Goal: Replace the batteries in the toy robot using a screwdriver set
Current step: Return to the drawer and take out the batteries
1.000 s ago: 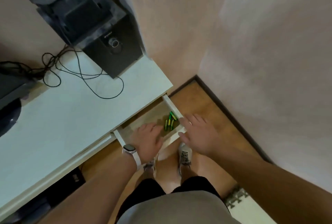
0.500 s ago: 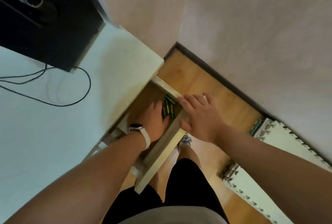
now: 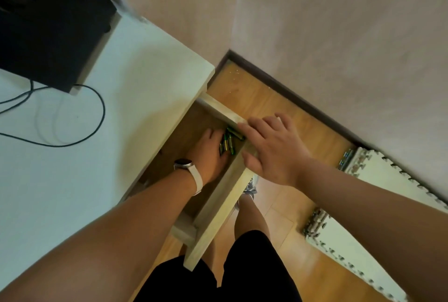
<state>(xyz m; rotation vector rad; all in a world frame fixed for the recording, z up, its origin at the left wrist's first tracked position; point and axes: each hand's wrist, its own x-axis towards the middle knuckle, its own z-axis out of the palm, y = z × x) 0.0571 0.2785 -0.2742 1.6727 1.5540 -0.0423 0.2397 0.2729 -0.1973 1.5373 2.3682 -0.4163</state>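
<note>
Your left hand [image 3: 208,156] is down inside the one open drawer [image 3: 218,207], fingers reaching onto the batteries [image 3: 227,144]; the fingertips are hidden among them, so whether they pinch one or only touch the pile cannot be told. Your right hand [image 3: 274,149] lies flat over the drawer's far front corner, fingers straight and close together, thumb along the top edge of the front panel, gripping nothing. The batteries are a small loose cluster in that same corner of the drawer, just beside your right fingertips: green bodies with yellow-gold bands, lying crosswise over each other. At least four show, but the exact count is unclear. One pale-strapped watch [image 3: 183,164] sits on your left wrist. On the white desk [image 3: 72,180] above the drawer stands one black speaker [image 3: 48,23] with a thin black cable [image 3: 101,107] looping from it. Two pale foam mats [image 3: 363,173] lie on the wooden floor [image 3: 278,103] to your right.
</note>
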